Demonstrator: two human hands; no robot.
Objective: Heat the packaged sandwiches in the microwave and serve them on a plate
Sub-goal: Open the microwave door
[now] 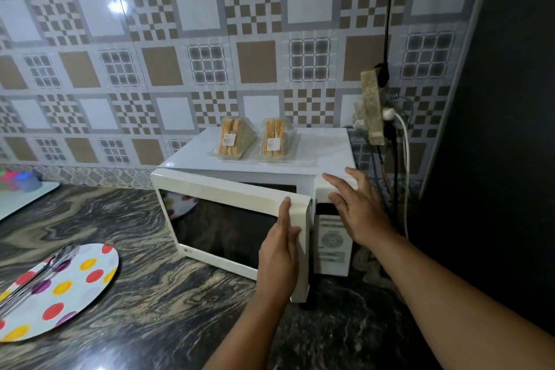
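Your dark swirl-veined stone table (156,288) meets a checkered brown, grey and white tiled wall (192,63). Your left hand (280,245) curls its fingers round the free edge of the white microwave's door (240,204), which stands ajar; your right hand (353,204) rests flat, fingers straight, on the white microwave (327,156). Two clear-packed triangular sandwiches (255,140) sit on top, labels unreadable. A polka-dot round plate (90,276) lies to the left.

No text here can truly be read. Each of the two packaged sandwiches (237,137) (274,140) on top of the microwave (330,147) carries a small white sticker with dark print, far above the fingertips and too small to make out. A tiny green logo mark sits at the door's (228,189) lower left corner, well to the left of the left hand's (280,252) fingers (283,213), illegible. The control panel (333,242), just below the right hand's (354,207) fingers (333,180), bears faint lines of lettering around a round dial, all blurred.
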